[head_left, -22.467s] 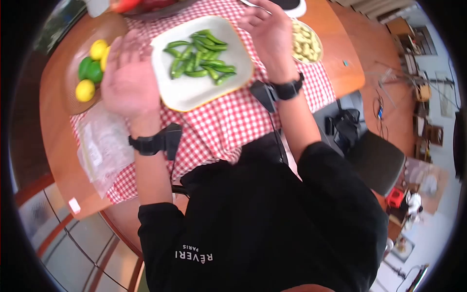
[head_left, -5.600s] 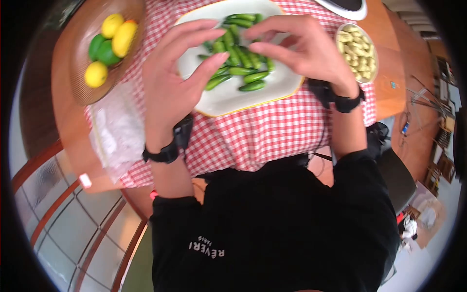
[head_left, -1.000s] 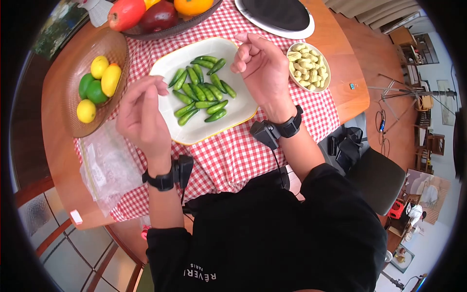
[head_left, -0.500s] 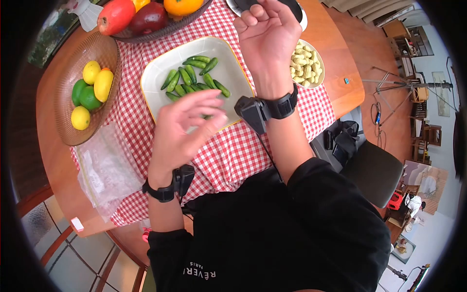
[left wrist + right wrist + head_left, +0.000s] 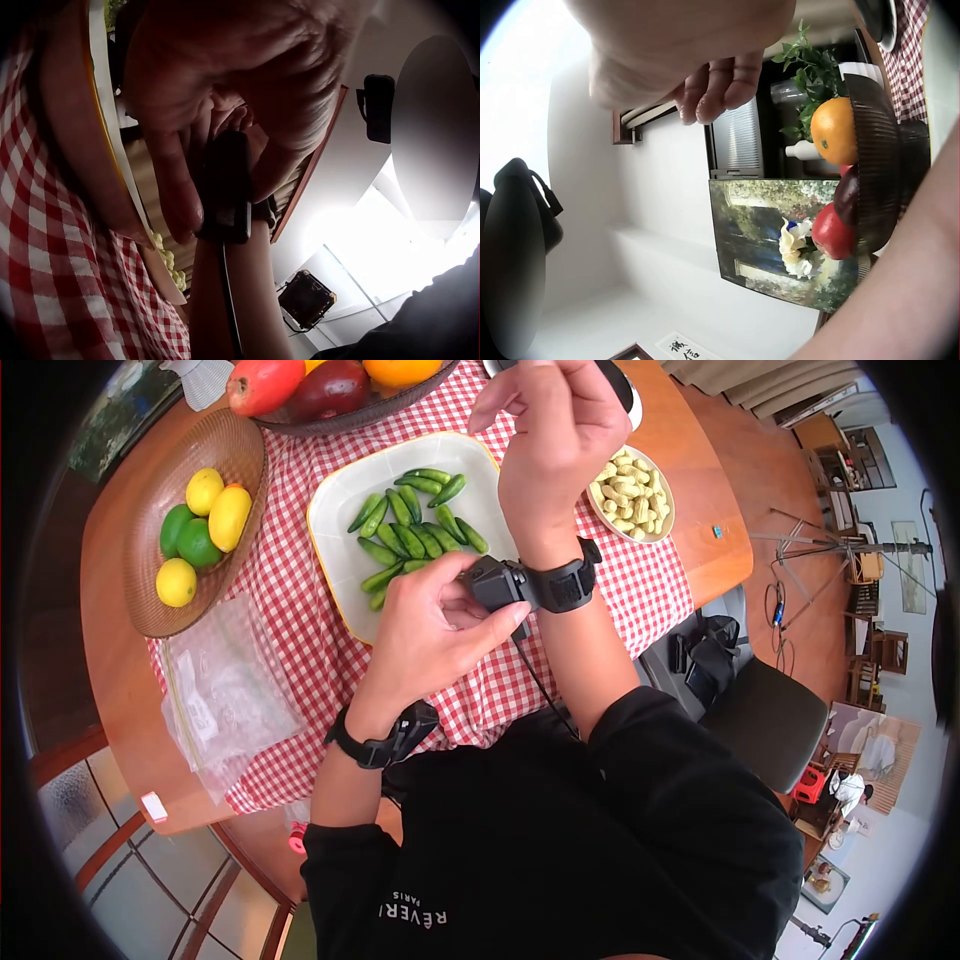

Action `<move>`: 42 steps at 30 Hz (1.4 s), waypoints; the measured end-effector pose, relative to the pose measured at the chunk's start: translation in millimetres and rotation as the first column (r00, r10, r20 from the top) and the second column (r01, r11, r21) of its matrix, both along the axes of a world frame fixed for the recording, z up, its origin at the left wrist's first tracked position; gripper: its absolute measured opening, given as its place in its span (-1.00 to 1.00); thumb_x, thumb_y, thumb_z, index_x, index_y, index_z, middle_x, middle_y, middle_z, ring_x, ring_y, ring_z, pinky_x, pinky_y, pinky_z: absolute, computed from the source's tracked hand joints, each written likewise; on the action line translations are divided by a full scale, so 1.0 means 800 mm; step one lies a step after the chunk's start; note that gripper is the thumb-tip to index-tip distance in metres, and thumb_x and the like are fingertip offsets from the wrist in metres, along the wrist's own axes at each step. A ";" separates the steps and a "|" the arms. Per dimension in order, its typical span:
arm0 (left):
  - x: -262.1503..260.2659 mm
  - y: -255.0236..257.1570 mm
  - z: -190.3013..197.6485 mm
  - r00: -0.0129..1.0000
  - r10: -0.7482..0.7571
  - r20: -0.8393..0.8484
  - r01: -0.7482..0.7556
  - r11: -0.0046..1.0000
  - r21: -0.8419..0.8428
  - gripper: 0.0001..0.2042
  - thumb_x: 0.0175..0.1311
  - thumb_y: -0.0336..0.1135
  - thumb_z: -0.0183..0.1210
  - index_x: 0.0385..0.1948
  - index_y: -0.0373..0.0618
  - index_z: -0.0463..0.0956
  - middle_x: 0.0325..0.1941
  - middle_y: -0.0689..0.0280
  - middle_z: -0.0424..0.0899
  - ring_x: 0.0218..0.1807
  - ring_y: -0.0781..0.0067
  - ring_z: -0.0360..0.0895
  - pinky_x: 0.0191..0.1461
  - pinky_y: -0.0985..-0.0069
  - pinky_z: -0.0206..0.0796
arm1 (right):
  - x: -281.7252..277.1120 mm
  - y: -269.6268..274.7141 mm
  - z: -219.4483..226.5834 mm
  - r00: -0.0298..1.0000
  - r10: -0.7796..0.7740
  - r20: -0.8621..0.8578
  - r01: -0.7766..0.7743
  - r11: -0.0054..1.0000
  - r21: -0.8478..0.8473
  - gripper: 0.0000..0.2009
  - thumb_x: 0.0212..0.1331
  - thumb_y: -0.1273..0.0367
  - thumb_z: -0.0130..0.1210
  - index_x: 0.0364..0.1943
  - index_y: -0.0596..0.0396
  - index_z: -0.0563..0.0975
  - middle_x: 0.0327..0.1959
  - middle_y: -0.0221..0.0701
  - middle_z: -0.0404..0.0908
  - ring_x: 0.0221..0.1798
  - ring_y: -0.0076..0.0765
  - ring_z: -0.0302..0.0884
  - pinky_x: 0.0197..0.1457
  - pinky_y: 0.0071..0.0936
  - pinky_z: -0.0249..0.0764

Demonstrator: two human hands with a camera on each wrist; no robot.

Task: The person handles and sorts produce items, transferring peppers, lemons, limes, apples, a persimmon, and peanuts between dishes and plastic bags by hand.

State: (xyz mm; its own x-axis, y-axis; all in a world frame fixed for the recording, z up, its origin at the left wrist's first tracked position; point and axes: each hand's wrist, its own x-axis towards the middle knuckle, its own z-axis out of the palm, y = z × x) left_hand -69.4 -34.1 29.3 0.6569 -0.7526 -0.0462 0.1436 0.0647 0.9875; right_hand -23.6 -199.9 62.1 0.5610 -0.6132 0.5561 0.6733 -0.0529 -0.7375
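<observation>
My left hand [image 5: 425, 635] pinches the black wrist camera [image 5: 495, 582] strapped to the right wrist, its thumb on the near side. In the left wrist view the thumb and fingers close round that dark camera [image 5: 229, 187], whose cable trails down the forearm. My right hand [image 5: 560, 455] is raised over the dish's right side, palm turned inward, fingers loosely bent and holding nothing. Behind the hands, a white square dish [image 5: 335, 555] with a yellow rim carries several green chili peppers [image 5: 405, 540] laid side by side in rough rows. The left hand covers the dish's near part.
A brown glass bowl [image 5: 145, 575] with lemons and limes stands left, above a clear plastic bag [image 5: 225, 705]. Peanuts [image 5: 630, 495] fill a bowl at right. A dark fruit bowl [image 5: 370, 415] is at the back. A red checked cloth [image 5: 285, 590] lies under the dish.
The chilis, jumbled in a heap in the oldest frame, now lie in rows. My left hand has moved right from beside the dish and taken hold of the right wrist's camera; the right hand rose.
</observation>
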 end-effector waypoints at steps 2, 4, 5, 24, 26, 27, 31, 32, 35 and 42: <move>0.000 0.000 0.000 1.000 0.002 0.007 -0.002 1.000 0.014 -0.66 0.26 -0.48 0.45 -0.04 -0.46 0.53 -0.28 0.18 0.82 -0.25 0.61 0.74 -0.20 0.59 0.61 | -0.001 0.010 -0.003 0.999 -0.037 0.003 0.037 0.989 -0.146 -0.83 0.51 0.45 0.10 -0.11 0.30 0.65 -0.49 -0.43 0.63 -0.51 -0.66 0.54 -0.42 -0.69 0.47; -0.002 -0.002 -0.004 1.000 0.023 -0.022 -0.023 1.000 0.000 -0.66 0.24 -0.47 0.46 -0.06 -0.46 0.55 -0.29 0.18 0.82 -0.28 0.60 0.75 -0.21 0.59 0.61 | -0.004 0.012 -0.002 0.996 -0.092 -0.020 0.084 0.965 -0.247 -0.86 0.48 0.50 0.11 -0.12 0.31 0.65 -0.46 -0.44 0.66 -0.48 -0.68 0.58 -0.41 -0.70 0.48; -0.002 -0.002 -0.005 0.999 0.026 -0.022 -0.026 1.000 0.002 -0.66 0.24 -0.47 0.46 -0.06 -0.46 0.55 -0.29 0.18 0.82 -0.28 0.60 0.75 -0.21 0.59 0.61 | -0.002 0.012 0.001 0.975 -0.215 0.057 0.218 0.876 -0.430 -0.86 0.42 0.48 0.11 -0.18 0.24 0.68 -0.49 -0.45 0.67 -0.50 -0.57 0.60 -0.39 -0.61 0.48; 0.069 0.055 -0.018 0.569 0.108 0.815 -0.438 0.879 0.189 -0.56 0.11 -0.42 0.48 0.08 -0.20 0.68 0.07 0.10 0.70 0.12 -0.05 0.62 0.33 0.24 0.45 | -0.045 -0.052 -0.029 0.705 -0.123 -0.699 -0.653 0.274 -0.706 -0.61 0.10 0.41 0.44 0.04 0.21 0.68 -0.15 -0.10 0.77 -0.13 0.00 0.78 -0.03 -0.21 0.68; 0.064 0.051 -0.016 0.567 -0.092 0.818 -0.312 0.896 0.317 -0.49 0.06 -0.41 0.49 0.14 -0.19 0.65 0.28 0.06 0.57 0.33 -0.03 0.47 0.45 0.18 0.33 | -0.058 -0.049 -0.022 0.703 -0.131 -0.699 -0.670 0.206 -0.713 -0.49 0.03 0.42 0.46 0.15 0.16 0.63 -0.04 -0.10 0.74 0.00 0.02 0.75 0.08 -0.13 0.65; 0.062 0.050 -0.017 0.550 -0.162 0.820 -0.287 0.884 0.368 -0.44 0.06 -0.43 0.48 0.19 -0.21 0.60 0.37 0.06 0.48 0.43 -0.01 0.35 0.50 0.15 0.27 | -0.065 -0.044 -0.019 0.703 -0.112 -0.703 -0.671 0.223 -0.707 -0.48 -0.05 0.48 0.44 0.12 0.14 0.66 -0.02 -0.11 0.70 -0.01 0.05 0.73 0.08 -0.16 0.65; 0.061 0.046 -0.017 0.508 -0.305 0.805 -0.303 0.812 0.499 -0.37 0.01 -0.46 0.50 0.24 -0.21 0.57 0.43 0.12 0.45 0.46 0.02 0.35 0.50 0.17 0.26 | -0.077 -0.024 -0.028 0.698 -0.194 -0.690 -0.674 0.150 -0.724 -0.51 -0.02 0.51 0.37 0.12 0.09 0.66 0.00 -0.22 0.63 0.11 -0.02 0.68 0.08 -0.17 0.67; 0.062 0.043 -0.010 0.515 -0.342 0.786 -0.302 0.786 0.540 -0.39 0.01 -0.48 0.49 0.22 -0.24 0.57 0.41 0.12 0.47 0.43 0.01 0.38 0.47 0.16 0.30 | -0.076 -0.023 -0.031 0.698 -0.191 -0.690 -0.671 0.159 -0.724 -0.51 -0.02 0.51 0.37 0.12 0.09 0.66 0.00 -0.22 0.63 0.11 -0.02 0.68 0.08 -0.17 0.67; 0.078 0.039 -0.021 0.524 -0.355 0.774 -0.269 0.793 0.546 -0.46 0.05 -0.54 0.44 0.17 -0.26 0.60 0.33 0.11 0.54 0.30 0.03 0.51 0.34 0.18 0.41 | -0.067 -0.021 -0.043 0.737 -0.199 -0.646 -0.622 0.174 -0.764 -0.58 0.02 0.53 0.32 0.06 0.11 0.67 -0.06 -0.19 0.64 0.03 0.01 0.69 0.06 -0.13 0.66; 0.079 0.039 -0.028 0.743 -0.006 0.669 -0.262 0.918 0.299 -0.62 0.14 -0.65 0.35 0.04 -0.21 0.68 0.11 0.13 0.72 -0.02 0.19 0.75 -0.01 0.38 0.61 | -0.042 -0.050 -0.069 0.808 -0.009 -0.589 -0.553 0.335 -0.763 -0.72 0.09 0.50 0.32 -0.07 0.19 0.69 -0.20 -0.13 0.69 -0.15 0.07 0.72 -0.04 -0.09 0.64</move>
